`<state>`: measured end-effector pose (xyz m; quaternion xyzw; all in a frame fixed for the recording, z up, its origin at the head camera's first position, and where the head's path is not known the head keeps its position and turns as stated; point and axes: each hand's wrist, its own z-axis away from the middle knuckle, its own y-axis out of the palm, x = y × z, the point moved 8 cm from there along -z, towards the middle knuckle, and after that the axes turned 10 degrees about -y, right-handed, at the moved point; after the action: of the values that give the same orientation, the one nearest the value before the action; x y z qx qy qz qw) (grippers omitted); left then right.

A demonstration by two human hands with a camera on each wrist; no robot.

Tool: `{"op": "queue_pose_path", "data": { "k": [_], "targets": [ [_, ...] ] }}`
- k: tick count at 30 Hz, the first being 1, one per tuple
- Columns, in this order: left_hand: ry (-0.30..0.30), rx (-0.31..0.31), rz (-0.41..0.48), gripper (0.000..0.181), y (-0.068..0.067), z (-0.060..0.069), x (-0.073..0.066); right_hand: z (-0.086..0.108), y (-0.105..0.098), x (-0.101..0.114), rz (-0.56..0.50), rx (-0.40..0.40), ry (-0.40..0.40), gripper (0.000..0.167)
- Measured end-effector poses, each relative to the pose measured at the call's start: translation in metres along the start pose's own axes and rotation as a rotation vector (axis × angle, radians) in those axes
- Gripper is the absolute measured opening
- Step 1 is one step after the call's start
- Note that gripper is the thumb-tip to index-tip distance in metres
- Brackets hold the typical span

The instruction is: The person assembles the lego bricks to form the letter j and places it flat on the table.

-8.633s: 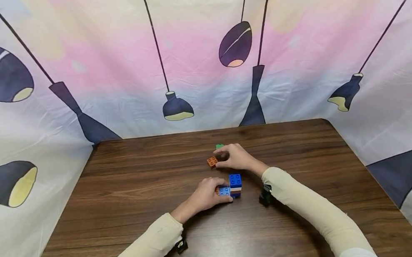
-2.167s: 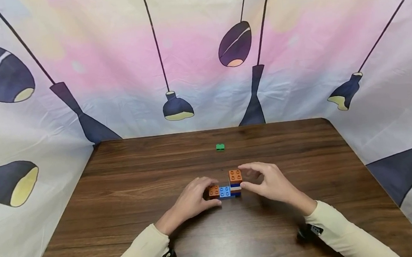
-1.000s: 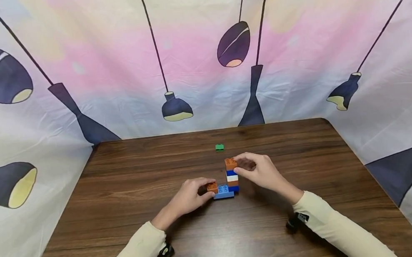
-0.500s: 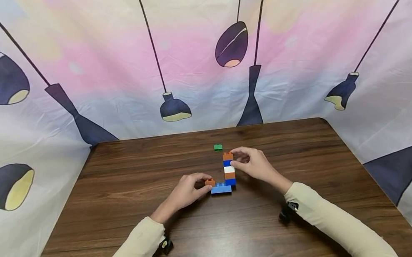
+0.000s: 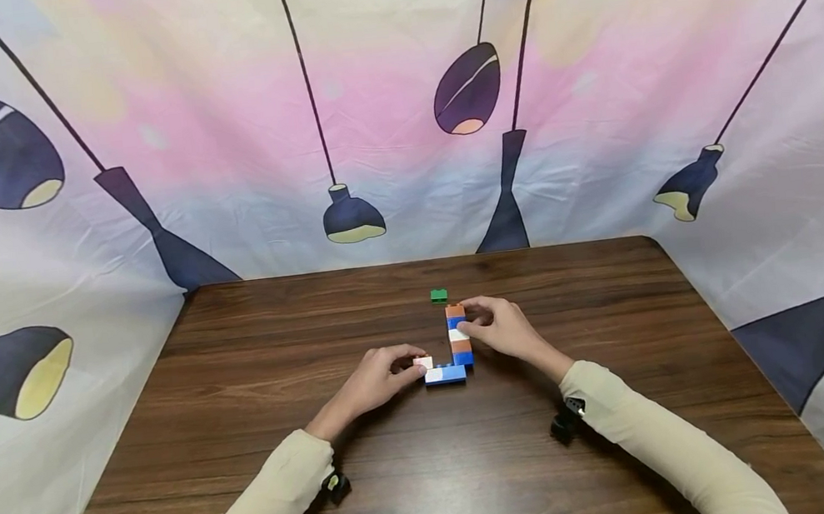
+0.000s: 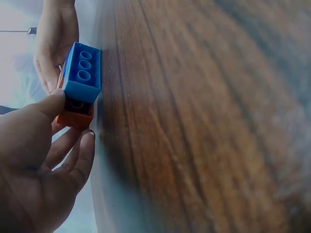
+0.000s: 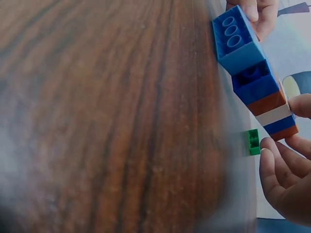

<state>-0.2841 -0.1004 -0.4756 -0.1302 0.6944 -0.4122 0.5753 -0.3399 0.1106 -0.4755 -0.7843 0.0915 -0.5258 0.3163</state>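
Observation:
A toy-brick structure hangs tilted above the table, its hollow underside showing in both wrist views. Its base is a long light blue brick [image 5: 453, 373]. On the base's right end stands a tower [image 5: 458, 335] of blue, orange and white bricks with orange on top. An orange brick [image 6: 75, 119] overhangs the base's left end, and looks washed out by light in the head view. My left hand [image 5: 372, 381] pinches that orange brick between thumb and fingers. With thumb and fingertips, my right hand [image 5: 507, 328] grips the tower's upper bricks.
A small green brick [image 5: 439, 295] lies on the brown wooden table [image 5: 276, 330] behind the tower. Cloth with printed lamps [image 5: 353, 217] hangs around the table's back and sides. Small black cameras [image 5: 564, 427] sit at both wrists.
The loose orange brick from earlier went onto the tower's top. Both hands then took hold of the structure, raised it and tipped it back. The green brick stayed put.

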Motion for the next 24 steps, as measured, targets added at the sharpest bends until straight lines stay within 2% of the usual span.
{"op": "queue_pose_path", "data": {
  "k": [5, 13, 24],
  "targets": [
    [0.003, -0.011, 0.002, 0.029, -0.001, -0.002, 0.002, -0.002, 0.004, -0.008, -0.008, 0.013, 0.028, 0.047],
    [-0.022, 0.009, 0.03, 0.032, 0.001, -0.005, 0.007, -0.003, 0.009, -0.017, -0.017, 0.04, 0.068, 0.048],
    [-0.048, 0.018, 0.048, 0.032, 0.002, -0.006, 0.012, -0.007, 0.01, -0.018, -0.041, 0.062, 0.061, 0.047]
  ]
}}
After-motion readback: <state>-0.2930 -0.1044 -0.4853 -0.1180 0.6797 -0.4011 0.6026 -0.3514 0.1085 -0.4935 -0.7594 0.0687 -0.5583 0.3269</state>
